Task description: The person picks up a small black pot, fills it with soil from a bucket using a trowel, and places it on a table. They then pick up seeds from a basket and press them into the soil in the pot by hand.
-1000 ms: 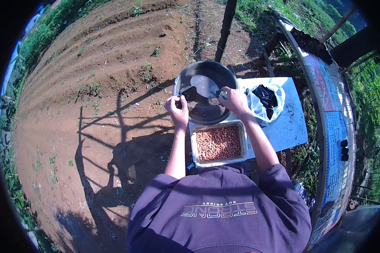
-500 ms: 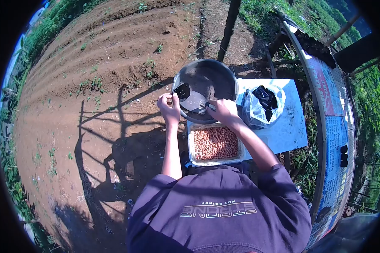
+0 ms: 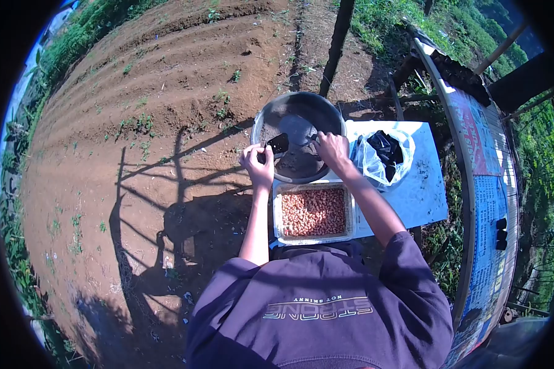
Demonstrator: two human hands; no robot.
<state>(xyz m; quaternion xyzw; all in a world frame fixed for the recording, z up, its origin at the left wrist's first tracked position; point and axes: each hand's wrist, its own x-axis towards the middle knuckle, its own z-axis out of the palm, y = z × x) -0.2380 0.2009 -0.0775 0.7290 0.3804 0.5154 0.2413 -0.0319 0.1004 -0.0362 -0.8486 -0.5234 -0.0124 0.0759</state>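
My left hand (image 3: 257,165) pinches a small black plastic bag (image 3: 278,144) over the left side of a large dark basin (image 3: 267,106). Dark soil (image 3: 301,163) lies in the basin. My right hand (image 3: 332,149) is inside the basin's right side, closed on a dark-handled tool (image 3: 314,139). The tool's working end cannot be made out against the soil. Just below the basin, nearest my body, sits a cream plastic basket (image 3: 279,212) with reddish-brown seeds (image 3: 314,212), like shelled peanuts.
The basin and basket stand on a pale blue table (image 3: 421,194). Right of the basin is a clear plastic bag (image 3: 372,163) with black plastic bags (image 3: 386,147) inside. A wooden post (image 3: 337,46) rises behind. A printed banner wall (image 3: 489,209) runs along the right; ridged soil lies left.
My right hand has moved up and slightly right with the tool, deeper over the basin. My left hand and the black bag have shifted right and slightly down.
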